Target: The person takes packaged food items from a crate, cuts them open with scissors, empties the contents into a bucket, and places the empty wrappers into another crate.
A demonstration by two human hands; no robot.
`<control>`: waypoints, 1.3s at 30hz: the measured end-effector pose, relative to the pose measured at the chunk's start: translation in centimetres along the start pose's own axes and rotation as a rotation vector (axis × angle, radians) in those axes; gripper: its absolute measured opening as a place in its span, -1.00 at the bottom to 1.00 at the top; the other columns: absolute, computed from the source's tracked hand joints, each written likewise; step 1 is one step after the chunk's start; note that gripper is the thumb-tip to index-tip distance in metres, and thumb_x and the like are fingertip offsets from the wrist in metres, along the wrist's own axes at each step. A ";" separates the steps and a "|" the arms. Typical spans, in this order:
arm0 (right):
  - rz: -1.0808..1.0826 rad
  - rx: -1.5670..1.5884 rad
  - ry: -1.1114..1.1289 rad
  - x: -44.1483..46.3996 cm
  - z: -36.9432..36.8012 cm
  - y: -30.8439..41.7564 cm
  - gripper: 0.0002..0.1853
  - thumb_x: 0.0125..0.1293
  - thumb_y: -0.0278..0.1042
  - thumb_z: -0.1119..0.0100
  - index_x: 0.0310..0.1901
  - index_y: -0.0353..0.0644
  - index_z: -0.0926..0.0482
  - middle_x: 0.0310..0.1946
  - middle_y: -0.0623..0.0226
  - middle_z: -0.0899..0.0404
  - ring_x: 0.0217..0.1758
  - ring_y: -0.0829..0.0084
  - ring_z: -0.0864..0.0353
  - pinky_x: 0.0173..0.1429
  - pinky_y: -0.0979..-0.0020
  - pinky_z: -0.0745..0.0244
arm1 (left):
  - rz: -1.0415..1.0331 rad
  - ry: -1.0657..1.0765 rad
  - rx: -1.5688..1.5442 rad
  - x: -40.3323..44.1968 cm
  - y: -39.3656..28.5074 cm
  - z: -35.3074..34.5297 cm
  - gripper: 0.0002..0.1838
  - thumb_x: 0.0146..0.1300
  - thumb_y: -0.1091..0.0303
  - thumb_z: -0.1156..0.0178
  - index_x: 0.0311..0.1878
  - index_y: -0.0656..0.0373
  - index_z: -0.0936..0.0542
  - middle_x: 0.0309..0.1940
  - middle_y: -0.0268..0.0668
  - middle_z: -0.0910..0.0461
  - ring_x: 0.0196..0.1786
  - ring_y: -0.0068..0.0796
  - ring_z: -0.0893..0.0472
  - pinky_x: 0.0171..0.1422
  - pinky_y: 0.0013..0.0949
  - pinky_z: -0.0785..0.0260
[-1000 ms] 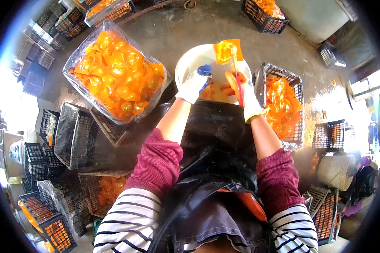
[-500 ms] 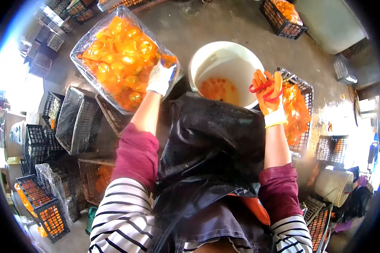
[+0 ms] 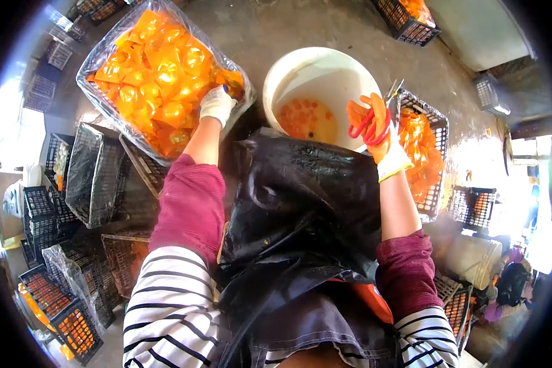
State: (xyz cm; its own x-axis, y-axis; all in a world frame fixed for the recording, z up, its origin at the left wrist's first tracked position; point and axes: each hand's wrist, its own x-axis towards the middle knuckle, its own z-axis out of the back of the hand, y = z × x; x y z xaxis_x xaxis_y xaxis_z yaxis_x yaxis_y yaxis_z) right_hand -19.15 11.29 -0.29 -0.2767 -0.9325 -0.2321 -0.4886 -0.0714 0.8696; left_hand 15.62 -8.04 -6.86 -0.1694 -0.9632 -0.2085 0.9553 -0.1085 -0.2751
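Note:
My left hand, in a white glove with blue on it, is closed on an orange plastic bag at the right side of a crate lined with clear plastic. Shiny orange bags with rounded contents fill that crate. Its fingertips are partly hidden. In an orange glove with a pale cuff, my right hand has its fingers through the red handles of scissors, whose blades point away and up. Between the hands stands a white bucket with orange round pieces and liquid at the bottom.
Right of the bucket, a black crate holds more orange bags. Stacked crates stand on the left, and another filled crate is at the far right. A black apron covers my lap.
My left hand has shifted slightly left and its fingers have turned down into the bags. My right hand has tilted, so the scissor blades now show. The whole view has shifted a little.

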 end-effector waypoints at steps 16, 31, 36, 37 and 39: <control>-0.123 -0.182 -0.006 -0.2 -3.4 -0.3 -0.46 0.40 0.07 -0.06 0.17 -0.23 -0.37 0.03 -0.06 -0.57 0.06 0.21 -0.60 0.17 0.30 -0.46 | 0.134 0.055 -0.747 2.3 2.8 -2.9 -0.22 0.06 -0.27 -0.29 0.18 0.18 -0.53 0.04 -0.20 -0.60 0.00 -0.38 -0.55 0.14 -0.32 -0.36; -0.175 -0.316 0.014 0.0 -4.7 -0.9 -0.49 0.40 0.08 -0.05 0.19 -0.13 -0.36 0.05 -0.04 -0.56 0.00 0.24 -0.60 -0.20 0.51 -0.45 | -0.114 -0.035 -0.446 -1.6 1.0 -0.7 -0.42 0.31 -0.11 -0.05 0.17 0.18 -0.51 -0.02 -0.08 -0.63 0.09 -0.11 -0.59 0.21 -0.22 -0.38; -0.155 -0.274 0.051 0.7 -4.4 -1.8 -0.46 0.37 0.08 -0.10 0.16 -0.21 -0.37 0.01 -0.08 -0.58 0.02 0.20 -0.60 0.07 0.29 -0.44 | -0.286 -0.426 -0.927 -3.3 4.2 -2.8 -0.59 0.43 0.12 0.00 0.16 0.21 -0.48 -0.01 -0.28 -0.59 0.04 -0.30 -0.58 0.26 -0.35 -0.34; -0.165 -0.254 0.071 1.2 -4.0 -2.3 -0.42 0.38 0.09 -0.07 0.19 -0.26 -0.35 0.04 -0.12 -0.56 0.06 0.16 -0.59 0.10 0.31 -0.45 | -0.137 -0.245 -1.191 -4.6 2.6 0.2 -0.58 0.43 0.13 -0.02 0.19 0.20 -0.46 0.01 -0.27 -0.59 0.05 -0.32 -0.58 0.27 -0.37 -0.32; -0.173 -0.258 0.075 1.2 -4.2 -2.4 -0.42 0.39 0.06 -0.07 0.21 -0.26 -0.34 0.01 -0.13 -0.57 0.02 0.16 -0.61 0.09 0.32 -0.47 | -0.335 -0.408 -0.559 -3.6 2.7 0.6 -0.57 0.40 0.11 -0.06 0.21 0.16 -0.47 0.07 -0.19 -0.58 0.08 -0.32 -0.59 0.24 -0.40 -0.34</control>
State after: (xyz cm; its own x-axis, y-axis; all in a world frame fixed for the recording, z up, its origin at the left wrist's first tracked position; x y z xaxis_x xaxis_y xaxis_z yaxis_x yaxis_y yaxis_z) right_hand -14.79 8.81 -0.83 -0.1412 -0.9216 -0.3616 -0.2941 -0.3097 0.9042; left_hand 18.92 -4.97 -6.30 -0.2216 -0.9269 0.3029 0.5859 -0.3749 -0.7185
